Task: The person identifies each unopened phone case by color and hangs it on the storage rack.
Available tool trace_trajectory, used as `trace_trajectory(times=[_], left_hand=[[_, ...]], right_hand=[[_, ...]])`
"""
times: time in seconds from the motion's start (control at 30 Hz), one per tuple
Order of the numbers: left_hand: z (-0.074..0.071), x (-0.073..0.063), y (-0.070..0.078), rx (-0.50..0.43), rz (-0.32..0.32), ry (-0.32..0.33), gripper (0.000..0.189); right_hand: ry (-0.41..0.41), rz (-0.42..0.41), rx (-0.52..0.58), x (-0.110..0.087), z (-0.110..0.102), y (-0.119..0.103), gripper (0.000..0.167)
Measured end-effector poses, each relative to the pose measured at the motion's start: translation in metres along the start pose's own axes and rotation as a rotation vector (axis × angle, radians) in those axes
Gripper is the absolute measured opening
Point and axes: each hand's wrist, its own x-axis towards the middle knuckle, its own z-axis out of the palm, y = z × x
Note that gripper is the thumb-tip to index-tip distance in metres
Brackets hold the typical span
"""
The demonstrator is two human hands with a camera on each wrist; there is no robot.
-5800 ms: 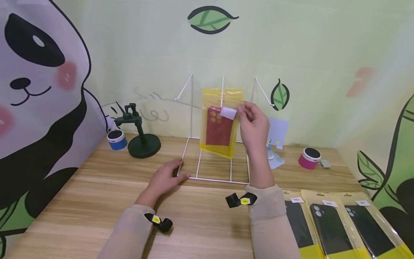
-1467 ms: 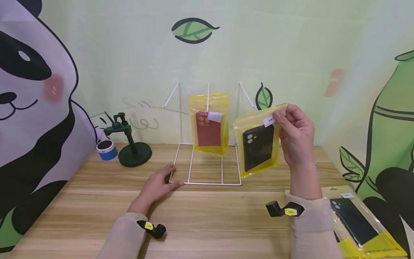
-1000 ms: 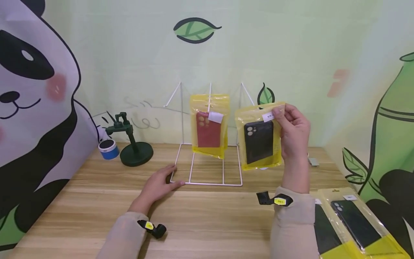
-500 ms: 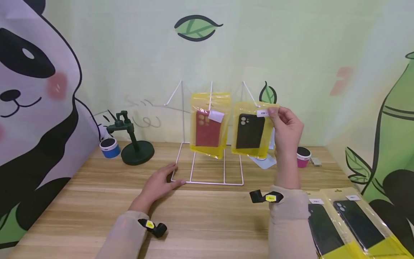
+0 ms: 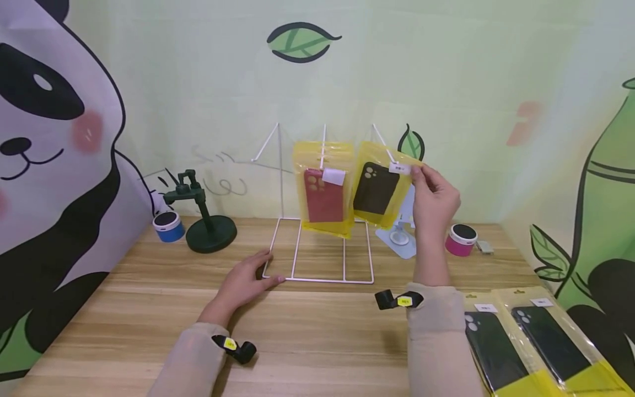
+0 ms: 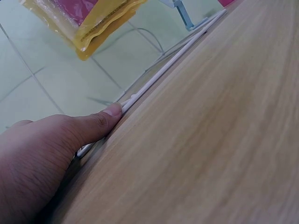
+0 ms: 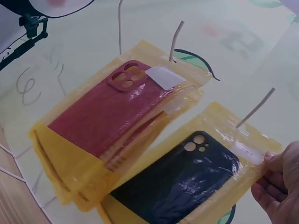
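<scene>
Yellow plastic pouch (image 5: 399, 190) with black phone case (image 5: 376, 188), on white wire rack's (image 5: 317, 280) right prong (image 5: 384, 143), is pinched at right edge by right hand (image 5: 436, 201); near-left rack corner is touched by spread left hand (image 5: 245, 281); room is left at left prong (image 5: 265, 142).

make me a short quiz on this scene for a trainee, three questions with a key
1. True or false: the left hand touches the white rack.
2. What colour is the phone case in the yellow bag that the right hand pinches? a) red b) black c) white
3. How many bagged cases show lying on the table?

Key: 1 true; 2 b; 3 two.
</scene>
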Motion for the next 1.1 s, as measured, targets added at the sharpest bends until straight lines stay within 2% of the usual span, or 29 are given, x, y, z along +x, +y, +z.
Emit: trace_trajectory(times=[0.27,0.43,0.6,0.7,0.8,0.87,0.93,1.1], left_hand=[[0.002,0.000,0.002,-0.006,-0.005,-0.002,0.080],[0.005,0.000,0.003,-0.003,0.012,-0.003,0.079],[0.007,0.001,0.006,-0.002,0.024,0.012,0.078],[0.008,0.002,0.008,-0.007,0.027,0.004,0.078],[0.008,0.004,0.010,-0.016,0.019,-0.004,0.079],[0.007,0.005,0.010,-0.017,0.016,-0.002,0.079],[0.006,0.006,0.009,-0.014,0.012,0.003,0.079],[0.000,0.007,0.007,-0.013,0.014,0.006,0.078]], right_hand=[[-0.035,-0.022,0.096,0.004,-0.011,-0.006,0.024],[-0.040,-0.015,0.103,0.003,-0.021,-0.015,0.023],[-0.042,-0.076,0.196,0.001,-0.031,-0.031,0.024],[-0.070,-0.112,0.261,-0.001,-0.040,-0.045,0.024],[-0.137,-0.139,0.268,-0.004,-0.049,-0.056,0.024],[-0.201,-0.157,0.236,-0.007,-0.057,-0.062,0.025],[-0.273,-0.196,0.153,-0.009,-0.064,-0.066,0.025],[-0.424,-0.318,-0.196,-0.014,-0.083,-0.066,0.027]])
